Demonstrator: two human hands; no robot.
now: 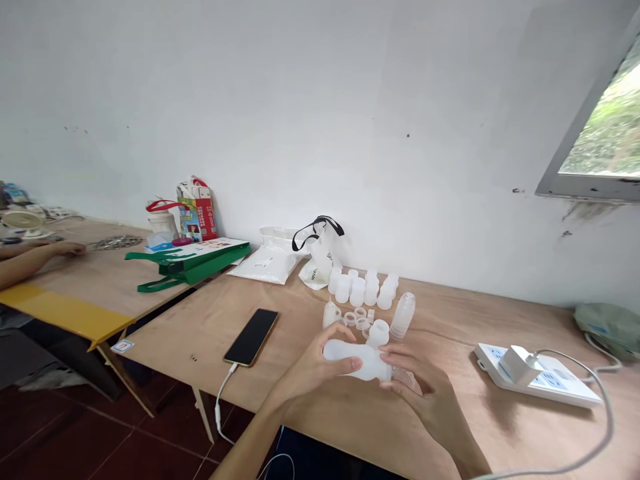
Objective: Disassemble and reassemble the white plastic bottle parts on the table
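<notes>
My left hand [320,363] is closed around a translucent white plastic bottle [364,363], held on its side over the table. At the bottle's right end, my right hand [425,383] grips a clear plastic cap [406,380] with its fingers and thumb. Whether the cap is seated on the bottle, I cannot tell. Just behind the held one stands another white bottle [379,333]. Several white rings [361,323] lie beyond my hands, between a small clear stack [330,313] and a taller stack of clear caps [403,316]. Several more white bottles [357,292] stand in rows farther back.
A phone [251,337] on a charging cable lies left of my hands. To the right is a power strip [543,383] with a charger and cable. White bags [273,257] and a green bag [200,263] lie toward the wall. Another person's arm [40,260] rests at far left.
</notes>
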